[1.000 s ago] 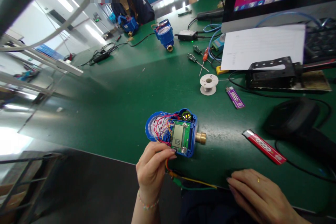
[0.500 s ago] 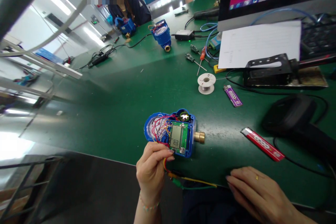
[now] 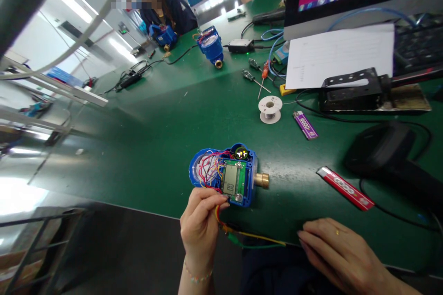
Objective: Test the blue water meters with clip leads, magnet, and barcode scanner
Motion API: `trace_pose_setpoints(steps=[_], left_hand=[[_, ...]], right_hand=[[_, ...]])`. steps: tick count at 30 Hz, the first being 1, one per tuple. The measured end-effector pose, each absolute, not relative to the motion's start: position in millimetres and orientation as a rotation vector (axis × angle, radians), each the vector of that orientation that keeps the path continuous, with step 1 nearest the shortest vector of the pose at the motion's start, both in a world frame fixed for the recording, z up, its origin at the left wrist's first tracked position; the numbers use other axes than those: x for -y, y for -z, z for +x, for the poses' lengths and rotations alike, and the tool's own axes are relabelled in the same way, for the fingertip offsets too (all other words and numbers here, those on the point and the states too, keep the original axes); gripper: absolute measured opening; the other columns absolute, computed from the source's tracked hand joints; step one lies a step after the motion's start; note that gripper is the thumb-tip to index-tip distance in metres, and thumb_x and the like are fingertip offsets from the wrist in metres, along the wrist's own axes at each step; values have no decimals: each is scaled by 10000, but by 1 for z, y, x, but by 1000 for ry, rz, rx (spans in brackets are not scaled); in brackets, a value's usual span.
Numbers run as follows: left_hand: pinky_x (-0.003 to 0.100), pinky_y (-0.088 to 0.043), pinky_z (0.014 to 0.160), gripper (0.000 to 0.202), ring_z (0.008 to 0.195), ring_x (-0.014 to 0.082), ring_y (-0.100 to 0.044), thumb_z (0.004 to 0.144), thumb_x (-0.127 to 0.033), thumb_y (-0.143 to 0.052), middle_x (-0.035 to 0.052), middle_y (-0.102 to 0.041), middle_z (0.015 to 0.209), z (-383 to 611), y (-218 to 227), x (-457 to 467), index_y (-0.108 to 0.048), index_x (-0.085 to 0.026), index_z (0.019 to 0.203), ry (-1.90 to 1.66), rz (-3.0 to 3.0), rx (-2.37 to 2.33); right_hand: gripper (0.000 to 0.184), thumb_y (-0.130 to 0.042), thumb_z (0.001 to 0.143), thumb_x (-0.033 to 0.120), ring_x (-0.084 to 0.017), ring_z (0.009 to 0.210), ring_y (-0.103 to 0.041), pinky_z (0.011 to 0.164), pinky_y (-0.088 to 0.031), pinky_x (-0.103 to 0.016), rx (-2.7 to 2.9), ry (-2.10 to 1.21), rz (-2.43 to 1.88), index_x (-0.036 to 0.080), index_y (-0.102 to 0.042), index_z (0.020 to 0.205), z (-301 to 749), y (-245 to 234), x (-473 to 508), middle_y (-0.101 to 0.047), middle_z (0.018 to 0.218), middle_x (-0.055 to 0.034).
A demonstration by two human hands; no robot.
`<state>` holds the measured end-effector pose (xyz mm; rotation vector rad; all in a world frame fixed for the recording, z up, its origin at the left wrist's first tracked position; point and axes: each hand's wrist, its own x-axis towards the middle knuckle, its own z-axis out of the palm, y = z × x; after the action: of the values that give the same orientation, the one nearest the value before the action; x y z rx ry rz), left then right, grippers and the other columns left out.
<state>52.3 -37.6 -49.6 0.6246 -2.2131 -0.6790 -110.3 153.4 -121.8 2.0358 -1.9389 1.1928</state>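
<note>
A blue water meter (image 3: 254,161) lies on the bench with its cover off, showing a green circuit board (image 3: 243,176), an LCD and a tangle of thin red and yellow wires (image 3: 206,168). My left hand (image 3: 200,221) is closed in a pinch at the board's lower left corner. Red and yellow leads (image 3: 217,214) come out under its fingertips; the exact grip is partly hidden. Below them, a green clip (image 3: 234,238) and a yellow lead (image 3: 265,237) run along the bench edge. My right hand (image 3: 341,253) rests at the edge, fingers stretched out side by side, with nothing seen in it.
Right of the meter lie a red box cutter (image 3: 346,188), a purple one (image 3: 305,125) and a black handheld scanner (image 3: 380,147). Farther back are a solder spool (image 3: 270,109), screwdrivers (image 3: 265,73), a soldering iron stand (image 3: 356,92) and another blue meter (image 3: 211,47). A co-worker (image 3: 176,11) sits opposite.
The whole view has shifted very slightly. Both hands and the meter keep the same places relative to each other.
</note>
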Motion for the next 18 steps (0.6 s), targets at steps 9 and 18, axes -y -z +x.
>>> trace_pose_setpoints(steps=[9,18], left_hand=[[155,-434,655,138,732,53,-518,747,-34,-603,-13,-512,795,52,52,38,-613,-146,827,615,609,2229],[171,-456,649,110,720,72,-529,771,-103,-594,-8,-514,787,54,54,44,-616,-185,841,598,624,2248]], right_hand=[[138,-502,800,78,-116,750,-568,697,-489,-261,1928,-1225,2055,113,-602,888,-111,126,-153,-615,790,-62],[136,-506,795,75,-116,746,-569,715,-485,-267,1920,-1257,2032,117,-601,882,-105,125,-154,-616,797,-60]])
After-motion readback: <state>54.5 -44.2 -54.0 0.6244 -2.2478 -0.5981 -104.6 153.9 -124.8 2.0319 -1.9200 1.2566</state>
